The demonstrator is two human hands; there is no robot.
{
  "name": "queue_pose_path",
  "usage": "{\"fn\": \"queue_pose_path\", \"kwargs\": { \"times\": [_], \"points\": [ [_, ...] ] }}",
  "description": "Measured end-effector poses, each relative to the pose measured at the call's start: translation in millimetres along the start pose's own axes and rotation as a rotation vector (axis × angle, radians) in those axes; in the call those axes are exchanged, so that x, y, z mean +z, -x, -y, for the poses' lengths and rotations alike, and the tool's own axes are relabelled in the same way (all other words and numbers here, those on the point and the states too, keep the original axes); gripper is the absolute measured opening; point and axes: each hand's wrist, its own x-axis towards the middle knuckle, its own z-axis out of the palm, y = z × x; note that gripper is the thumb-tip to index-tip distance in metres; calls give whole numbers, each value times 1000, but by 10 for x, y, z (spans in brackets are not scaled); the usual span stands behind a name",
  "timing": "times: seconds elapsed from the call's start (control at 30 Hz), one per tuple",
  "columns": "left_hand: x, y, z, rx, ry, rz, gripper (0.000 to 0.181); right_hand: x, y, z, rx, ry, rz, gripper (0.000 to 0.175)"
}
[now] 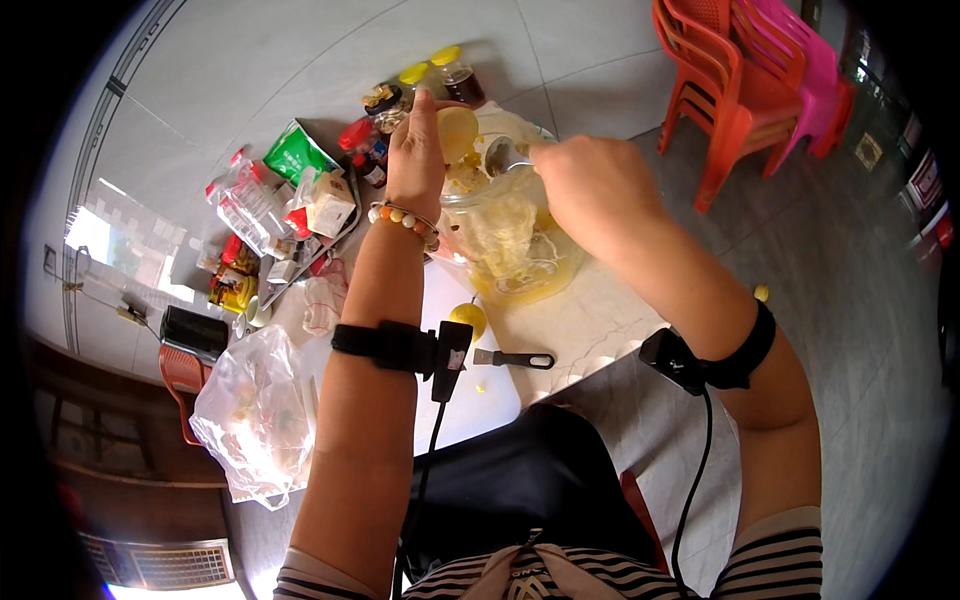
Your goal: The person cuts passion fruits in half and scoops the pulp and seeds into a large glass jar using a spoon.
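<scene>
My left hand [420,154], with a beaded bracelet at the wrist, holds a hollowed yellow fruit half [458,133] over the mouth of a large clear jar [517,240]. My right hand [596,184] grips a metal spoon [504,156]; its bowl is over the jar, close to the fruit half. Inside the jar are pale stuff, yellow bits and a yellowish liquid low down. Nearer me, a whole yellow fruit [468,321] and a black-handled kitchen tool [517,360] lie on a white cutting board [457,424]. My left forearm hides part of the board.
Jars with yellow lids [457,75] stand behind the big jar. To the left are a tray [315,255] with packets and bottles, a green packet [300,152] and a clear plastic bag [259,412]. Stacked plastic chairs [739,97] stand at the far right.
</scene>
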Motion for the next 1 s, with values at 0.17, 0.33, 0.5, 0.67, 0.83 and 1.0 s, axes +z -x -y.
{"fn": "queue_pose_path", "kwargs": {
  "times": [0.17,0.33,0.5,0.67,0.83,1.0],
  "points": [
    [-23,-9,32,-8,-23,-28,50,-41,34,86,-33,-62,-25,15],
    [2,-10,17,27,-5,-22,50,32,-56,10,42,-26,-4,11],
    [-26,-15,32,22,5,-49,50,-52,13,64,31,-96,-22,15],
    [9,-8,33,2,19,-39,50,45,-42,-12,28,-46,-50,13],
    [-24,-17,48,14,-10,-74,51,-17,-25,11,78,-57,-18,12],
    [-21,-31,74,64,32,-44,51,-86,-56,151,-6,-124,-136,13]
  ]
}}
